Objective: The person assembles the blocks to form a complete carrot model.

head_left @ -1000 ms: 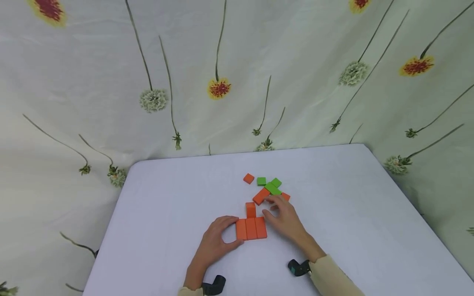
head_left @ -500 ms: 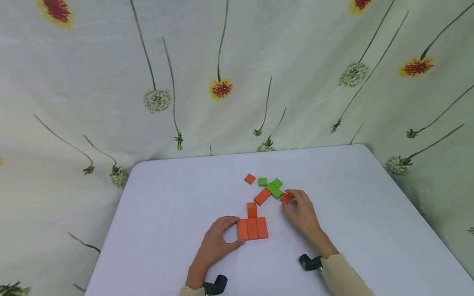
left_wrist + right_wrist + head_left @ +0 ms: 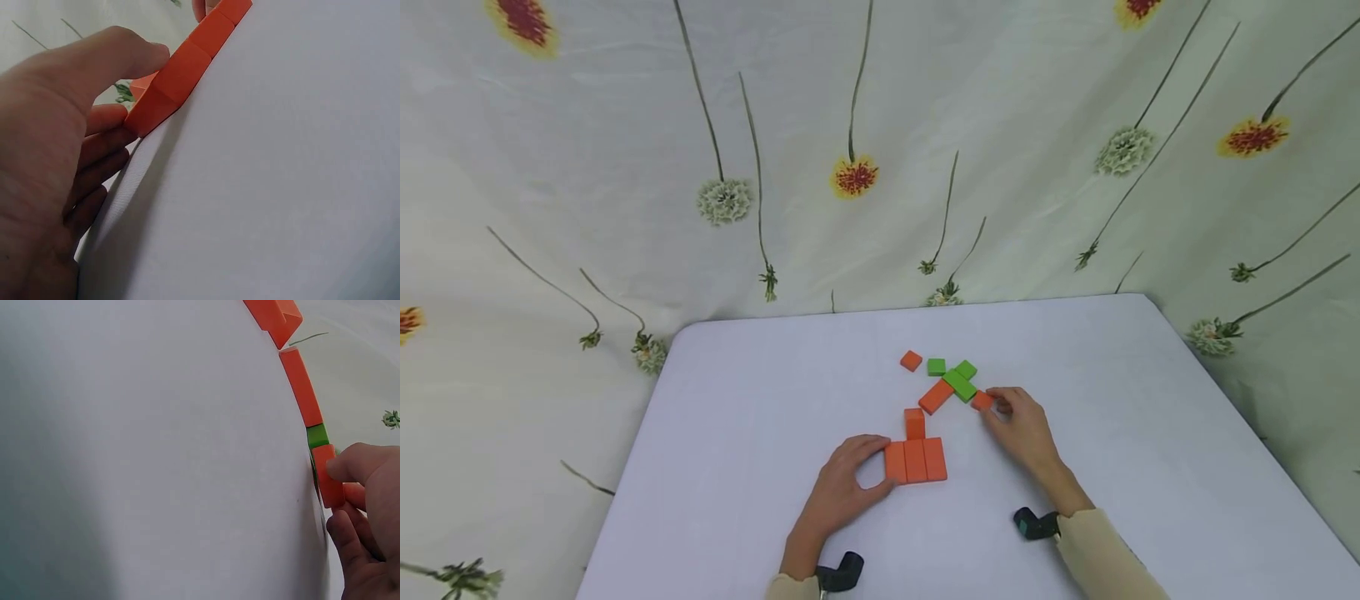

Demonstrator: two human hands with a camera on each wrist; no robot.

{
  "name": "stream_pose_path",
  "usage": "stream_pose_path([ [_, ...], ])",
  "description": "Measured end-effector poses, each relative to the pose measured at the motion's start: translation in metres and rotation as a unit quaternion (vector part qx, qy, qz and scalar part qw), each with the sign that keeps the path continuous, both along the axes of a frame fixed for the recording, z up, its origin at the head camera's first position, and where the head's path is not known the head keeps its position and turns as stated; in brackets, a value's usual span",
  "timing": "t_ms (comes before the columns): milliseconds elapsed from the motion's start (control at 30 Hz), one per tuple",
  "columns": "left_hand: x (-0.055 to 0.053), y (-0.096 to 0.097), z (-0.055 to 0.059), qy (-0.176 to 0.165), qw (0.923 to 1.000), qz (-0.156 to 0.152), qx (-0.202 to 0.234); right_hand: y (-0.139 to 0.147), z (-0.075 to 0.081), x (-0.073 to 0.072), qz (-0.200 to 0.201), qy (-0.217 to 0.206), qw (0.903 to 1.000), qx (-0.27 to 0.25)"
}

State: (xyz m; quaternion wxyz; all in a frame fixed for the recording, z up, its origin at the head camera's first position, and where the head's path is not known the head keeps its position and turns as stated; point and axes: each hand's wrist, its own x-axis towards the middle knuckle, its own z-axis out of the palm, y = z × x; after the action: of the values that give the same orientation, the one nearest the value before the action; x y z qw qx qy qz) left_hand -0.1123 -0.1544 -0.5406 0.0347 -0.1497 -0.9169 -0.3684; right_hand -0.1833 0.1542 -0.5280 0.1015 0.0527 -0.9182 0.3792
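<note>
Beige sleeves (image 3: 1108,554), black angular wrist cameras (image 3: 842,573)

Left hand (image 3: 846,485) pinching the orange row (image 3: 915,461), right hand (image 3: 1024,429) pinching a lil orange block (image 3: 981,401) right by some green ones (image 3: 959,384).

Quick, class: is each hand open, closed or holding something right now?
Left hand: holding the leftmost block of the orange row.
Right hand: pinching the orange block beside the green one.

White counter (image 3: 760,400): three orange oblong blocks (image 3: 915,461) abreast; at their 12 o'clock, another orange block (image 3: 914,423); green rectangular blocks (image 3: 959,385) toward 1 o'clock.
</note>
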Motion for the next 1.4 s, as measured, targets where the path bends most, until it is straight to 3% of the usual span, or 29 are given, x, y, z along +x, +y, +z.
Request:
stream_pose_path([
  [633, -0.002, 0.001, 0.003, -0.006, 1.0000, 0.003, 0.003, -0.017, 0.011, 0.030, 0.104, 0.028, 0.9941, -0.010],
  [1033, 0.000, 0.001, 0.008, -0.012, 0.9999, 0.002, 0.006, -0.040, 0.007, 0.057, 0.192, 0.020, 0.9800, -0.048],
  [1233, 0.000, 0.000, 0.008, -0.010, 0.9999, -0.001, 0.011, -0.050, 0.003, 0.069, 0.233, 0.038, 0.9707, -0.042],
  [1400, -0.001, 0.000, 0.009, -0.011, 0.9999, -0.001, 0.004, -0.058, 0.006, 0.076, 0.258, 0.022, 0.9652, -0.035],
])
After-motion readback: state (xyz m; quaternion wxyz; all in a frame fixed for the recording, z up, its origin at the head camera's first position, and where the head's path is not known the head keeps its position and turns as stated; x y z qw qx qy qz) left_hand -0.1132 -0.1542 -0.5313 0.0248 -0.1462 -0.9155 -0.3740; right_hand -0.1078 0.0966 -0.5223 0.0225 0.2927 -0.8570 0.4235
